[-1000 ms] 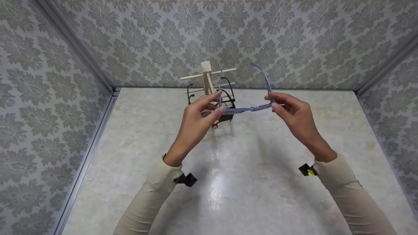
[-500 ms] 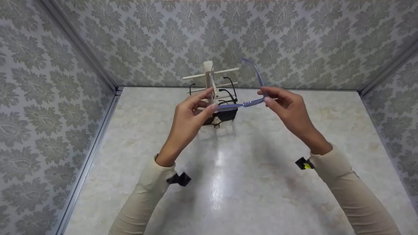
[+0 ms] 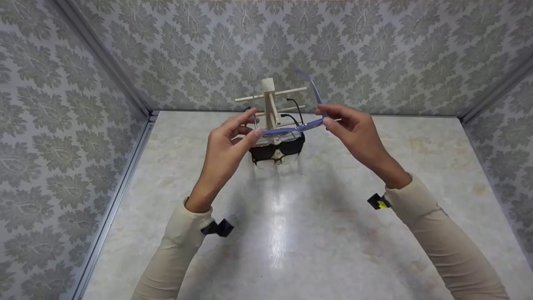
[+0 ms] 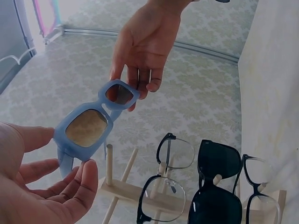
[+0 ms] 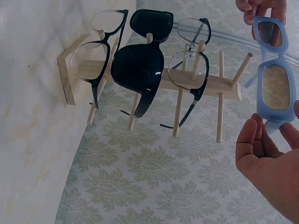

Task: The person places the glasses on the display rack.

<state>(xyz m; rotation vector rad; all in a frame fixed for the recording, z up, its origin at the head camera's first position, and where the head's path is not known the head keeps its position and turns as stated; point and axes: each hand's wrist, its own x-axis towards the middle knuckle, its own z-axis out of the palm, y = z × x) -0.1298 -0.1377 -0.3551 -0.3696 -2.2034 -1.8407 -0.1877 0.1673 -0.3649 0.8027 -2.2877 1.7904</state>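
Note:
Blue-framed sunglasses [image 4: 84, 128] with brownish lenses are held up between both hands, temples unfolded and pointing away from me. My left hand [image 3: 227, 154] pinches the left hinge corner between thumb and fingers. At the other corner my right hand [image 3: 354, 133] pinches frame and temple. Just beyond them stands a wooden eyeglass rack [image 3: 270, 100] with side pegs and short nose pegs. The sunglasses overlap its upper part in the head view; the right wrist view shows them near the bare top pegs [image 5: 236, 70]. Lower on the rack hang dark sunglasses [image 5: 140, 60] and two pairs of clear-lens glasses [image 5: 189, 67].
The rack stands on a pale marbled table [image 3: 275, 233] close to the patterned back wall [image 3: 358, 50]. Another patterned wall [image 3: 37, 146] rises at the left, with a metal rail [image 3: 118, 196] along the table's edge.
Both hands have moved left with the blue sunglasses, bringing them in front of the rack. The dark sunglasses on it show more fully now. Both grips stay the same.

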